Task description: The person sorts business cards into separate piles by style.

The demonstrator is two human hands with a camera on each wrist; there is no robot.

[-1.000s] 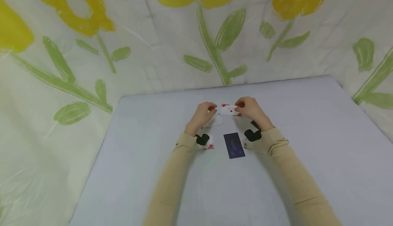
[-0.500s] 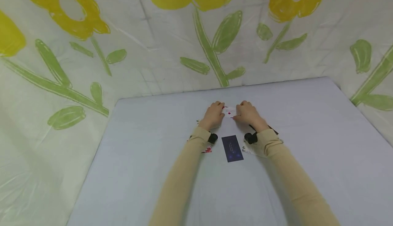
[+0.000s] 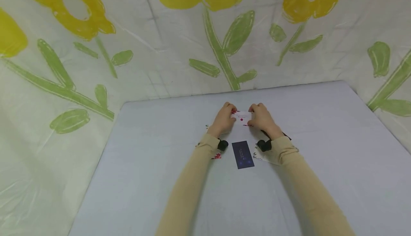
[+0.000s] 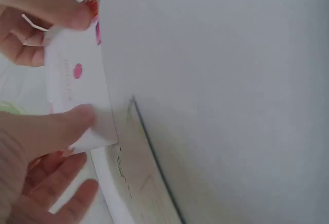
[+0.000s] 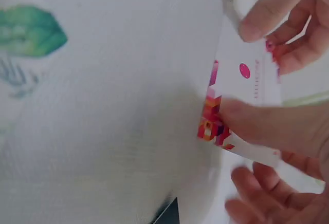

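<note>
Both hands pinch one small white card (image 3: 242,116) above the table (image 3: 321,150): left hand (image 3: 224,120) on its left end, right hand (image 3: 261,118) on its right, long side running between them

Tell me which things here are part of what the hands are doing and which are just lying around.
In hand:
white card with pink dot, pinched at its ends
left hand
right hand

Lying about:
dark blue card
card with red print under the left wrist
table
flowered sheet
</note>
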